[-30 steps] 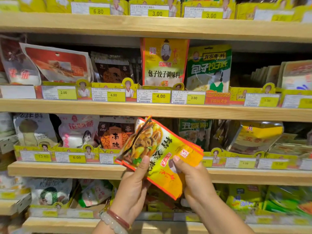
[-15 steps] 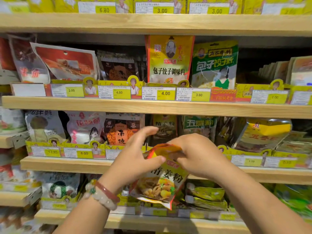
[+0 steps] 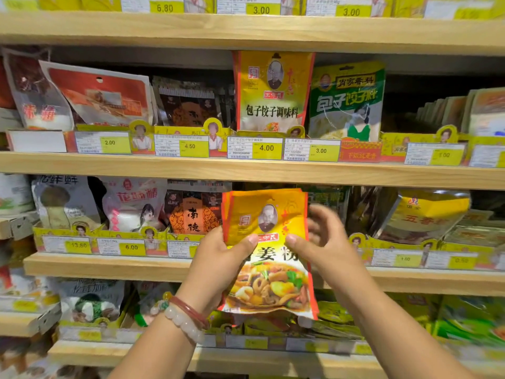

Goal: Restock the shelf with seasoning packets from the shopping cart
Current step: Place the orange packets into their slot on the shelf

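Two hands are gripping one upright yellow seasoning packet (image 3: 266,253): your left hand (image 3: 218,265) and right hand (image 3: 326,248) are each pinching a side, near the middle shelf (image 3: 109,265).

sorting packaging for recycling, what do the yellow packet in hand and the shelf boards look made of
Yellow packet: looks like glossy printed plastic film, judging by its sheen and crimped, slightly wavy edges. Shelf board: pale wood or wood-look laminate; faint grain shows, matte finish.
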